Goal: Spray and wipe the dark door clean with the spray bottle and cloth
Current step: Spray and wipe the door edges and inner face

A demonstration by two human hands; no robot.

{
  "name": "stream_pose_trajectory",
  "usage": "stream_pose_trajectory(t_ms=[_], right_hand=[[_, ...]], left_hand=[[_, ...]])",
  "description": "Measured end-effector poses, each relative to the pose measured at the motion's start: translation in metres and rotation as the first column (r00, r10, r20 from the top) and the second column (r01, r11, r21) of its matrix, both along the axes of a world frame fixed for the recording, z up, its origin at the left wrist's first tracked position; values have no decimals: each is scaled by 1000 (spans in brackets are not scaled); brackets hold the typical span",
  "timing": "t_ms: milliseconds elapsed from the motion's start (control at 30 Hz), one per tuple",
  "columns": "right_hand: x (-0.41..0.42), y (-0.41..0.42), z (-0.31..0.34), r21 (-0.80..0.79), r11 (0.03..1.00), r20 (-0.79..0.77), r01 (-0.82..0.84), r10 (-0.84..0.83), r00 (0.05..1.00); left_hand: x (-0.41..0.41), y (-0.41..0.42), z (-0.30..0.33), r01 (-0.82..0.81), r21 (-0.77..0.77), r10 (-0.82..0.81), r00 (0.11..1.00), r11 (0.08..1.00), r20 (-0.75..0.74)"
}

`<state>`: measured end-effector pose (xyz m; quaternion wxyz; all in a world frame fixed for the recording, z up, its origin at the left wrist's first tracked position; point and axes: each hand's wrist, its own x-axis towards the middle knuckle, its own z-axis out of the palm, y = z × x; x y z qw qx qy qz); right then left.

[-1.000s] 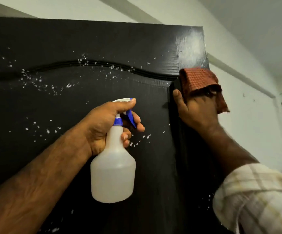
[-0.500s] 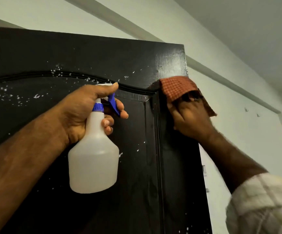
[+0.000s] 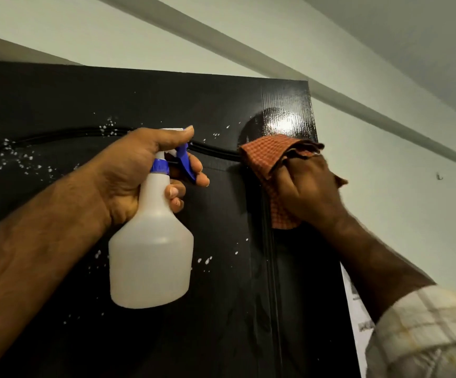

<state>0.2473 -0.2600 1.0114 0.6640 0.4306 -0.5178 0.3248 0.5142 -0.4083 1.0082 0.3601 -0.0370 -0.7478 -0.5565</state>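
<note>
We are curling our left hand fingers round the neck of the white spray bottle, one finger resting on its blue trigger. Our right hand is gripping the red checked cloth, pressing it against the dark door near its top right edge, where white droplets are speckling the panel.

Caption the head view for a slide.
Left hand holds the spray bottle while right hand presses the checked cloth against the droplet-speckled dark door.
</note>
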Motion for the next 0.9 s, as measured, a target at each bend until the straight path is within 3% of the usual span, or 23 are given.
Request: stream_pose_trajectory(t_ms=[100,167,300,433,567,733,900], right_hand=[[-12,-5,19,-125,987,57,104,-97,994],[-10,-17,37,-107,978,85,180,-171,982],[10,-44,54,88,968,103,233,-242,965],[4,-56,17,238,955,104,180,-209,972],[-7,-48,-4,134,972,182,191,-214,960],[15,-47,50,48,972,284,230,-234,930],[43,-30,84,153,944,117,292,-311,943]], left_hand=[[0,-8,-2,-1,-13,1,1000,1000,14],[-1,-13,-1,-9,-9,9,1000,1000,19],[3,-24,0,-29,0,29,1000,1000,1],[13,-34,-3,-39,33,40,999,999,-28],[16,-40,-4,-66,2,66,998,998,-14],[9,-36,7,-85,0,85,996,996,-37],[-2,-26,21,-50,-10,50,997,999,-55]])
